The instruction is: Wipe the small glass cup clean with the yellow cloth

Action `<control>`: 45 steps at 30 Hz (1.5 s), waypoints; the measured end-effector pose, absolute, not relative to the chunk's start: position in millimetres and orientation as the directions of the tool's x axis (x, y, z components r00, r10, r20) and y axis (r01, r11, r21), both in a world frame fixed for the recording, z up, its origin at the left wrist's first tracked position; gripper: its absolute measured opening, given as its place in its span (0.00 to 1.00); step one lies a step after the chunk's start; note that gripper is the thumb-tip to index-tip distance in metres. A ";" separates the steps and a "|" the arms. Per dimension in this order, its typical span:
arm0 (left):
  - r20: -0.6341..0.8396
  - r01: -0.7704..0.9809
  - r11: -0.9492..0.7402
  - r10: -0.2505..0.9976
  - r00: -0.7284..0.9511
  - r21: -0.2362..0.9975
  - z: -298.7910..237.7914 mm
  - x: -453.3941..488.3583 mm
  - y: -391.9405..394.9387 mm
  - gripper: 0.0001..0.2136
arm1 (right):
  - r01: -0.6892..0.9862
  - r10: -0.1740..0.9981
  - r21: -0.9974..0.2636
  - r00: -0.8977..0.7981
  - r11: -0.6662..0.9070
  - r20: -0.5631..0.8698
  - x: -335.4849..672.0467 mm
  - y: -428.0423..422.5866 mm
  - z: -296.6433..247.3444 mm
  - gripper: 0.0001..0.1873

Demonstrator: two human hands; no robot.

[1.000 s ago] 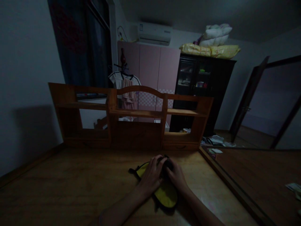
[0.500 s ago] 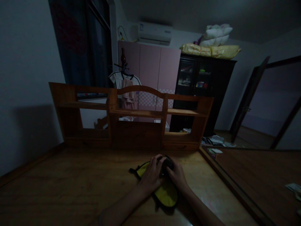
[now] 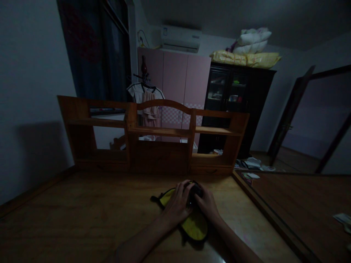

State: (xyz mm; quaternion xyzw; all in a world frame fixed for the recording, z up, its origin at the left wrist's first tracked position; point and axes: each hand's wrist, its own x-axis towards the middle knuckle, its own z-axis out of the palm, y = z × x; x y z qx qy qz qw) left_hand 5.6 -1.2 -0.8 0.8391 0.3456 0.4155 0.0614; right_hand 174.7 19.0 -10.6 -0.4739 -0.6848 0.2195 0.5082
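A dark, glossy object (image 3: pixel 195 190), whose kind I cannot make out in the dim light, is between my two hands. My left hand (image 3: pixel 177 202) curls over its left side, fingers bent across the top. From the right, my right hand (image 3: pixel 207 205) grips it with the thumb reaching inward. Beneath the hands lies a yellow pouch with black edging (image 3: pixel 195 225), spread on the wooden board (image 3: pixel 90 215). One end of the pouch and a black tab stick out to the left; my left hand and wrist cover its middle.
A wooden shelf unit with open compartments (image 3: pixel 160 130) stands along the far edge of the board. A raised wooden rail (image 3: pixel 263 209) runs down the right side. Beyond are a pink wardrobe (image 3: pixel 174 78) and a dark cabinet (image 3: pixel 253 95). A wall (image 3: pixel 30 109) rises at the left.
Both hands stay in nearly the same place on the dark object, which looks slightly turned. The pouch has not visibly moved.
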 end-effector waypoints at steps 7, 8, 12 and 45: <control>0.666 0.519 -0.751 0.633 0.394 0.407 -2.1 7.3 -1.5 0.38 | 0.444 0.881 -0.785 -0.023 0.433 0.472 173.8 18.7 -9.6 0.21; 0.665 0.518 -0.752 0.633 0.396 0.407 -1.4 7.3 -2.0 0.38 | 0.446 0.880 -0.783 -0.025 0.434 0.474 174.2 19.1 -10.3 0.21; 0.673 0.521 -0.751 0.631 0.386 0.405 0.9 7.7 -4.2 0.37 | 0.458 0.877 -0.771 -0.043 0.442 0.478 175.8 21.5 -13.7 0.22; 0.629 0.525 -0.725 0.671 0.391 0.447 -3.0 9.5 -1.2 0.42 | 0.558 0.868 -0.698 -0.089 0.450 0.489 177.8 17.3 -6.2 0.18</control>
